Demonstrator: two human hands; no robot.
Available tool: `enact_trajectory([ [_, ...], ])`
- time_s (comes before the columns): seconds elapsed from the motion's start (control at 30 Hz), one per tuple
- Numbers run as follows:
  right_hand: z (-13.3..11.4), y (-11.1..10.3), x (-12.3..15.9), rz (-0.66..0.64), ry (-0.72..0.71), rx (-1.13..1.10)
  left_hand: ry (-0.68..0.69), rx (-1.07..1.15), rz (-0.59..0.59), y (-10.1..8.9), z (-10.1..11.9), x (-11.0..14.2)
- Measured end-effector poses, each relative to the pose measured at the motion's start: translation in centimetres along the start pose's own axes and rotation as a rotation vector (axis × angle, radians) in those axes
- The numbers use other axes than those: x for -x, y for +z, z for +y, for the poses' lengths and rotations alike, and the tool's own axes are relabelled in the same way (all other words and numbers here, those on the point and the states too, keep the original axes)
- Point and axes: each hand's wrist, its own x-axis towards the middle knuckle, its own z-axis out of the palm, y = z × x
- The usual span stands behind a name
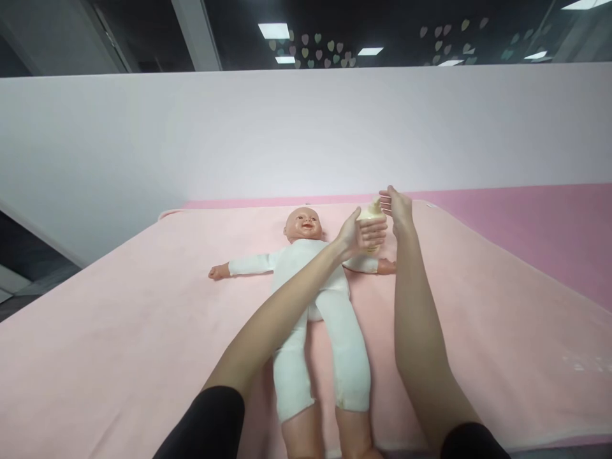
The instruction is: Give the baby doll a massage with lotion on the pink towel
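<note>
At the far left, a white wall (95, 140) slopes down to meet a pale pink blanket (143, 319) and runs on behind it. A doll (296, 264) in white clothing lies face up on the blanket, arms spread, its torso partly obstructed by the person's left forearm (282, 312). Above the wall, dark glass bears heart decals (331, 46). The left hand (363, 236) is closed around a cream pump bottle (371, 214), its fingers covering the bottle's middle. The bottle is near the doll's outstretched arm. The right hand (398, 207) is just beside the pump, unclosed, fingers slightly bent; contact cannot be determined. Farther right, a deeper pink area (535, 223) borders the blanket.
</note>
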Motion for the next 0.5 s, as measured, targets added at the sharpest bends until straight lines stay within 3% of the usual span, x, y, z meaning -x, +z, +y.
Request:
enact_trajectory([
  [0.17, 0.3, 0.8, 0.1, -0.091, -0.054, -0.015, -0.028, 0.029, 0.140, 1.8, 2.5, -2.7],
  [0.23, 0.6, 0.9, 0.2, -0.096, -0.051, -0.045, -0.048, 0.049, 0.144, 1.9, 2.7, -3.6],
  [0.37, 1.2, 1.2, 0.7, -0.116, -0.060, -0.117, -0.079, 0.165, -0.004, 0.6, 2.8, -4.2],
  [0.5, 0.8, 1.5, 1.0, -0.167, -0.058, -0.018, -0.103, 0.239, -0.109, -1.0, 3.2, -3.5],
])
